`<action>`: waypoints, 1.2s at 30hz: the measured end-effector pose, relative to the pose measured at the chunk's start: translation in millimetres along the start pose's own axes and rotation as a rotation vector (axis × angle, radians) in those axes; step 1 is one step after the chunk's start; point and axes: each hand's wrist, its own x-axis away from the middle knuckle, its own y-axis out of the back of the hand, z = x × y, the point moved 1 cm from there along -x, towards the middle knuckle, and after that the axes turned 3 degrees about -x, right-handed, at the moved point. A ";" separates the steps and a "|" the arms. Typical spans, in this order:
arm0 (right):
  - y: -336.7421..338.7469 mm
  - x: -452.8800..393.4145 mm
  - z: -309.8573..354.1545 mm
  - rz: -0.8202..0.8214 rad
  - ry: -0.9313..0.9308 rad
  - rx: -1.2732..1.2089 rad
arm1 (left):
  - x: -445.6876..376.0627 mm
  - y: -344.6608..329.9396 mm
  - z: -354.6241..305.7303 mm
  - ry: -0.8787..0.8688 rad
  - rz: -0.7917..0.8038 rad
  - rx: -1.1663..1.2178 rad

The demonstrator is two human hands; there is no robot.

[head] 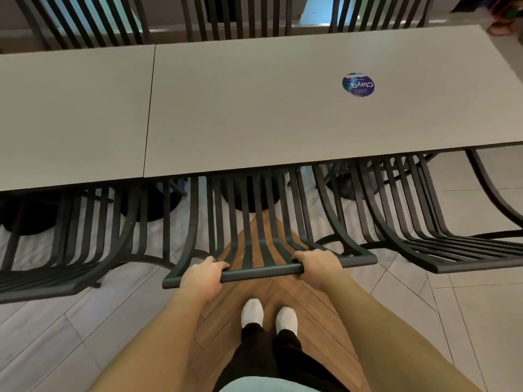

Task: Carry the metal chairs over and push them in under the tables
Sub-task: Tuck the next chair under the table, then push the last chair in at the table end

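A black slatted metal chair [263, 269] stands right in front of me, its seat tucked under the near edge of the grey table [254, 114]. My left hand [202, 275] grips the left part of its top rail. My right hand [318, 264] grips the right part of the same rail. Only the backrest slats and top rail show; the seat is hidden beneath the tabletop.
A second black chair [51, 275] stands to the left and a third black chair [467, 258] to the right, both under the tables. A second grey table [70, 117] adjoins on the left. More chair backs [237, 15] line the far side. A round blue sticker [358, 84] is on the tabletop.
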 end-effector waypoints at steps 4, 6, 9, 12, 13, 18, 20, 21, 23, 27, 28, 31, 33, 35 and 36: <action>4.3 14.7 2.8 0.004 -0.036 -0.168 | 0.9 21.0 -8.4 -0.036 0.137 0.047; 10.1 25.2 -2.2 -0.014 -0.088 -0.331 | 0.7 36.2 -25.9 -0.085 0.156 0.072; 30.2 41.8 -20.7 -0.092 -0.147 -0.472 | -2.4 61.7 -70.6 -0.191 0.157 0.249; 57.7 62.2 -58.1 -0.208 -0.223 -0.485 | -9.7 84.5 -128.5 -0.277 0.101 0.361; 65.9 69.8 -75.5 -0.234 -0.249 -0.465 | -11.9 90.4 -150.1 -0.299 0.064 0.350; 92.1 105.8 -186.2 -0.267 -0.331 -0.360 | -16.8 103.8 -262.4 -0.365 -0.077 0.337; 96.5 118.1 -235.2 -0.278 -0.346 -0.337 | -17.5 101.0 -304.1 -0.352 -0.129 0.341; 97.2 125.1 -258.9 -0.271 -0.350 -0.333 | -17.1 97.5 -323.7 -0.339 -0.155 0.347; 96.6 138.7 -303.6 -0.262 -0.343 -0.324 | -15.7 86.7 -361.3 -0.298 -0.185 0.365; 98.5 168.3 -378.1 -0.249 -0.327 -0.312 | -7.7 67.3 -430.1 -0.220 -0.142 0.361; 99.0 173.9 -395.3 -0.246 -0.331 -0.310 | -6.5 64.1 -445.4 -0.210 -0.128 0.354; 100.8 187.0 -440.2 -0.247 -0.352 -0.329 | -2.2 61.3 -485.3 -0.211 -0.115 0.355; 100.9 193.0 -463.6 -0.267 -0.361 -0.347 | -1.9 60.3 -504.8 -0.215 -0.116 0.360; 103.8 197.8 -479.6 -0.286 -0.365 -0.358 | -6.0 60.7 -518.2 -0.223 -0.120 0.351; 105.4 199.9 -485.6 -0.296 -0.365 -0.350 | -9.1 60.8 -523.4 -0.229 -0.120 0.344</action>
